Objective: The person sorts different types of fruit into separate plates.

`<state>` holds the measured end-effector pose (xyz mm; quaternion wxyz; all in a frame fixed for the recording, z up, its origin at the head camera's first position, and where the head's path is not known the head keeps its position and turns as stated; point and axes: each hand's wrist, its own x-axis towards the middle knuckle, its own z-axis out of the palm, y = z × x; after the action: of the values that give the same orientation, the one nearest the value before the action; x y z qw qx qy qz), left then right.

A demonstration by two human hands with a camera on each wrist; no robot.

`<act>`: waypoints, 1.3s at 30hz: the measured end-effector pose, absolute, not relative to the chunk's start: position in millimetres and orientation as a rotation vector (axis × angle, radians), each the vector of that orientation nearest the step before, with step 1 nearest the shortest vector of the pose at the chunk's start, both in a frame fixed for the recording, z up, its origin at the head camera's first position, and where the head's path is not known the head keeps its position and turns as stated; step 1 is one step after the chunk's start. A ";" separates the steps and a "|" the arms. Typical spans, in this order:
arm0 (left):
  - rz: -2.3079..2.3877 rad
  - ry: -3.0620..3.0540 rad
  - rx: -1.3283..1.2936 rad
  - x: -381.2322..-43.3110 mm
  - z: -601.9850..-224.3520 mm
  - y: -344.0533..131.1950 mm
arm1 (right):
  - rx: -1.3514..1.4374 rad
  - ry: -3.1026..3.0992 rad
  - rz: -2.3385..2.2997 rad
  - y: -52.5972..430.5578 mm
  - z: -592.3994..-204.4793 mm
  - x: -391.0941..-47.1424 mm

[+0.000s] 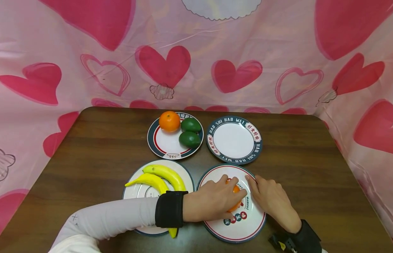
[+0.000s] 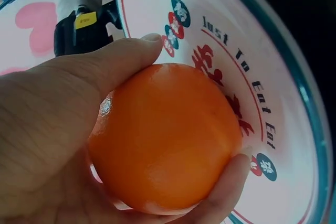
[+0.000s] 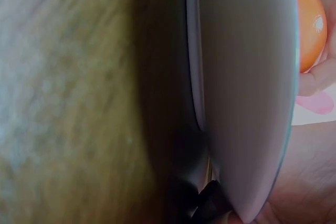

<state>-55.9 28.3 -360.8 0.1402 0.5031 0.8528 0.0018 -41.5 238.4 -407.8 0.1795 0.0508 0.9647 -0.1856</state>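
My left hand (image 1: 212, 200) reaches across to the front right plate (image 1: 253, 225) and grips an orange (image 2: 168, 135) over the plate's printed middle. In the left wrist view, thumb and fingers curl round opposite sides of the fruit. My right hand (image 1: 273, 198) holds the same plate at its right rim, with the thumb over the top edge. The right wrist view shows the plate's pale underside (image 3: 247, 87) close up, with the fingers largely hidden at the bottom.
Two bananas (image 1: 166, 173) lie on the front left plate (image 1: 130, 191), partly under my left forearm. The back left plate (image 1: 161, 146) bears another orange (image 1: 169, 121) and two green oval fruits (image 1: 190, 139). A dark-rimmed plate (image 1: 232, 140) stands back right on the wooden table (image 1: 310, 158).
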 end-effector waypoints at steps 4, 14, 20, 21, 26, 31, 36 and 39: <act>0.001 2.481 1.467 -54.7 -361.8 27.3 | 0.150 2.724 -0.528 238.4 -407.0 -41.8; 0.075 2.452 1.410 -56.8 -354.8 18.5 | 0.139 2.751 -0.516 238.6 -406.4 -42.1; 0.237 2.467 1.345 -66.7 -342.7 1.6 | 0.157 2.714 -0.495 239.6 -406.7 -42.9; 0.255 2.485 1.335 -69.4 -339.7 -2.6 | 0.162 2.705 -0.498 239.6 -406.7 -43.1; 0.247 2.652 1.250 -90.1 -322.6 -27.1 | 0.174 2.689 -0.512 238.5 -406.5 -44.1; 0.197 2.859 1.222 -114.5 -306.4 -51.3 | 0.177 2.696 -0.510 238.1 -406.4 -43.2; 0.218 3.012 1.177 -139.7 -294.3 -71.7 | 0.175 2.697 -0.525 237.2 -406.3 -42.0; 0.199 3.067 1.125 -156.9 -290.1 -80.7 | 0.170 2.700 -0.531 236.8 -406.6 -41.6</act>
<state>-156.9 -80.7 -290.1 -0.0655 0.3429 0.9351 0.0605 -41.6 236.8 -406.6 0.1913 0.0605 0.9612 -0.1891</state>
